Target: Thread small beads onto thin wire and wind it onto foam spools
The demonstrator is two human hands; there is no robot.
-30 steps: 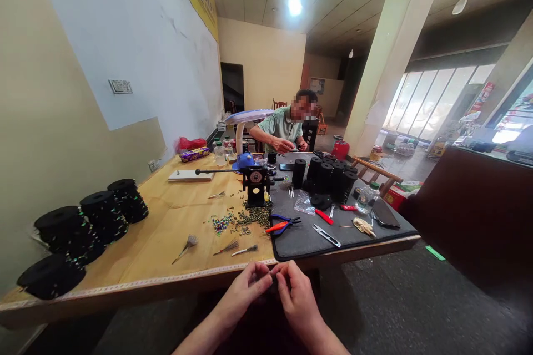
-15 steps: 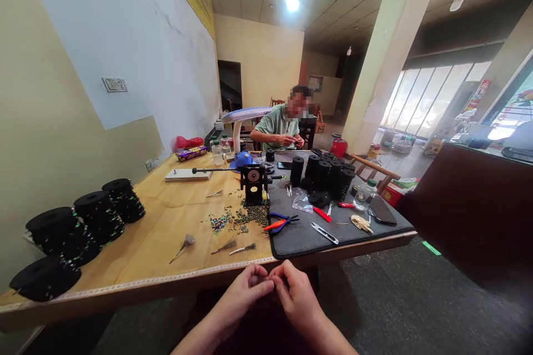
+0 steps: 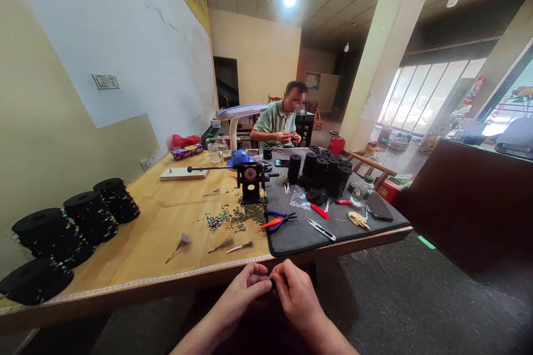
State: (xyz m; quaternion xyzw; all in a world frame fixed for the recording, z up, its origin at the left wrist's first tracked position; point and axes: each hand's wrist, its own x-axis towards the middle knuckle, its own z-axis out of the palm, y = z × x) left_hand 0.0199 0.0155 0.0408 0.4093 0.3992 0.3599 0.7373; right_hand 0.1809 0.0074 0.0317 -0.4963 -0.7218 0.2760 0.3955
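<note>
My left hand (image 3: 249, 287) and my right hand (image 3: 293, 289) meet in front of the table's near edge, fingertips almost touching. Both are closed in a pinch. Whatever sits between the fingertips is too small and dark to make out. Beyond them on the table lie pliers (image 3: 278, 221) with orange and blue handles and a pair of thread snips (image 3: 322, 229). Small beads (image 3: 217, 221) are strewn over the wood, left of the dark mat (image 3: 291, 241). Bundles of thin wires (image 3: 182, 244) lie nearer the front.
A black winding device (image 3: 251, 184) with a long lever stands mid-table. Black foam rolls (image 3: 320, 172) crowd the mat's far side; others wrapped in beaded thread (image 3: 89, 216) stand at left. A person (image 3: 277, 122) sits across, working with both hands. A lamp (image 3: 234, 136) rises behind the device.
The view has shifted slightly, so the table appears a little further left. My hands keep almost the same pinched pose. The person opposite has turned their head and raised their hands slightly.
</note>
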